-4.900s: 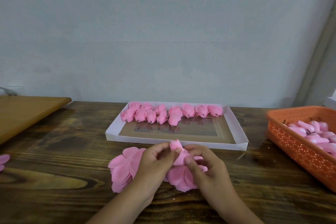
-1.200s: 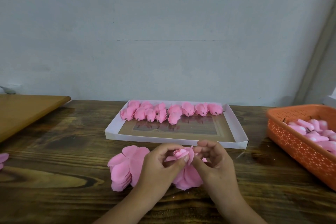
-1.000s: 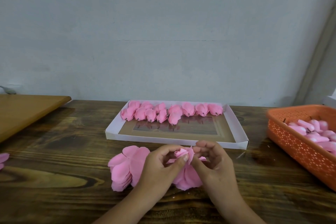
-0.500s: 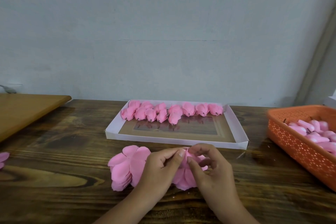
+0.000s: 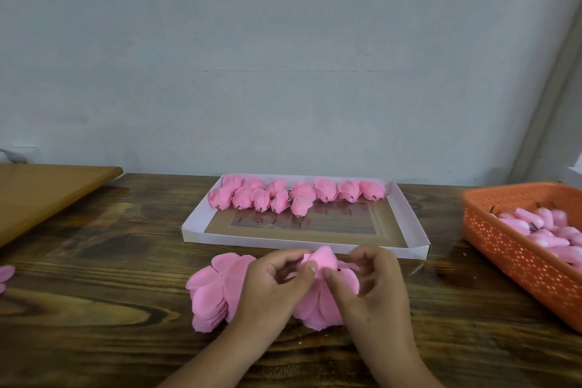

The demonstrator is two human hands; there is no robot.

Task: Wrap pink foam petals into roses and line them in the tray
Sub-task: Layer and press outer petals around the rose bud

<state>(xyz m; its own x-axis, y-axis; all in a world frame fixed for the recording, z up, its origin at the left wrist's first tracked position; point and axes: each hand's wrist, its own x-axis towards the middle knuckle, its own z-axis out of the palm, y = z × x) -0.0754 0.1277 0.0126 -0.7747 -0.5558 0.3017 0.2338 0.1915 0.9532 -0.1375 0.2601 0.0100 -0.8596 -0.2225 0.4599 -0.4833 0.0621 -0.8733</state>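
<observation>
Together, curled hands (image 5: 327, 285) pinch rose (image 5: 319, 258).

Small craft workshop: bare plastered wall (image 5: 283, 57), worn wooden worktable (image 5: 94, 261), orange stock basket (image 5: 510, 258).

No writing, label, brand, number or sign can be read anywhere in the head view.
</observation>
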